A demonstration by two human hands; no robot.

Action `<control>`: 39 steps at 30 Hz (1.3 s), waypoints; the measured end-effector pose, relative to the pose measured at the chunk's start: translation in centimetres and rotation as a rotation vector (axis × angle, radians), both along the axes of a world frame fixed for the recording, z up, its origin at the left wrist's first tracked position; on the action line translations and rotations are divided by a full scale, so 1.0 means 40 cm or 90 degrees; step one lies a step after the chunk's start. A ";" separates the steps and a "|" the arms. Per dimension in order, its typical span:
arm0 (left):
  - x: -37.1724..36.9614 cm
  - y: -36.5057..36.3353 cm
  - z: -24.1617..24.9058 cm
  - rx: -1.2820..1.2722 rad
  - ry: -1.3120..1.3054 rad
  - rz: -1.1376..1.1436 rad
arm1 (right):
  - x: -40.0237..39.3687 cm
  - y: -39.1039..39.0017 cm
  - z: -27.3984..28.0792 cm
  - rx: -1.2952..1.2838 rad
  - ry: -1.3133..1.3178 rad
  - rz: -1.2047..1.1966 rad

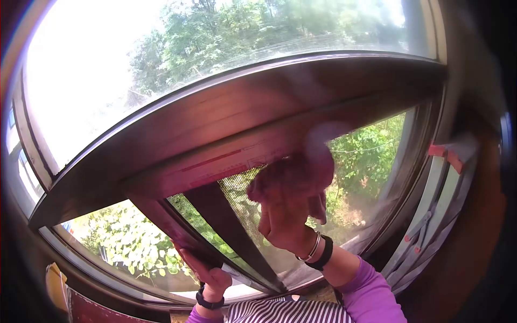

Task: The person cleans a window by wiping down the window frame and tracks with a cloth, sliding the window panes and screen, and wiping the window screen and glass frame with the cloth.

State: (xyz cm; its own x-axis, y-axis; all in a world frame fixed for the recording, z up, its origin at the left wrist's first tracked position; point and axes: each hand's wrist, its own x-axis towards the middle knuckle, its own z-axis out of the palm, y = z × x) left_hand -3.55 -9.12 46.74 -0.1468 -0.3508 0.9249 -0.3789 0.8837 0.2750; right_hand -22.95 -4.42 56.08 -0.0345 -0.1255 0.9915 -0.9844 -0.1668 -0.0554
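Note:
My right hand (285,223) is closed on a dark reddish cloth (299,177), pressed at the upper part of the lower window pane, just under the brown crossbar (242,121). Part of the cloth hangs down beside the fingers. A bracelet and a black band circle that wrist. Low on the left, my left hand (207,274) rests with outstretched fingers against the brown upright of the window sash (167,223). A black band is on this wrist too. Mesh screen (239,196) shows behind the sash, left of the cloth.
Above the crossbar is a large upper pane (258,37) with trees beyond. At the right leans a folded stepladder (431,210) with red end caps. A dark red object (102,304) and a yellow item (55,282) sit at the lower left.

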 end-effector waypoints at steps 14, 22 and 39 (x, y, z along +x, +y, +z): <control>-0.029 -0.037 -0.012 -0.101 0.011 0.003 | -0.106 0.095 -0.001 0.302 -0.295 0.684; -0.026 -0.037 -0.012 -0.098 0.068 -0.163 | 0.014 0.040 -0.015 0.072 -0.090 0.255; -0.039 -0.044 -0.037 -0.185 0.112 -0.175 | 0.097 0.035 0.091 0.048 0.253 0.043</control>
State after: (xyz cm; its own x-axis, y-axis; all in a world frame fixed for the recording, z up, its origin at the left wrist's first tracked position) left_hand -5.11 -10.87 45.26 -0.0305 -0.0422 0.9986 -0.0879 0.9953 0.0394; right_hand -19.07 -3.03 59.70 0.3609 -0.1869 0.9137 -0.9183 -0.2424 0.3131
